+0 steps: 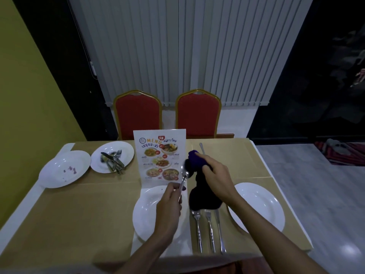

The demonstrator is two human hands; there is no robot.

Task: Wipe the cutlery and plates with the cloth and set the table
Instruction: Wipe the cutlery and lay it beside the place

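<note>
My left hand (170, 200) grips a metal spoon (184, 174) by its handle, bowl end up, above a white plate (144, 216) near the table's front. My right hand (215, 175) holds a dark purple cloth (199, 196) beside the spoon's bowl; the cloth hangs down to the table. Below it lie two forks and a knife (209, 230) side by side. Another white plate (260, 206) sits at the right. At the far left, one plate (118, 149) carries a pile of cutlery (114, 161), and a stained plate (59, 171) lies beside it.
A standing menu card (160, 155) is in the middle of the table. A single utensil (202, 148) lies behind my right hand. Two red chairs (167, 115) stand at the far side. A yellow wall is at the left, grey floor at the right.
</note>
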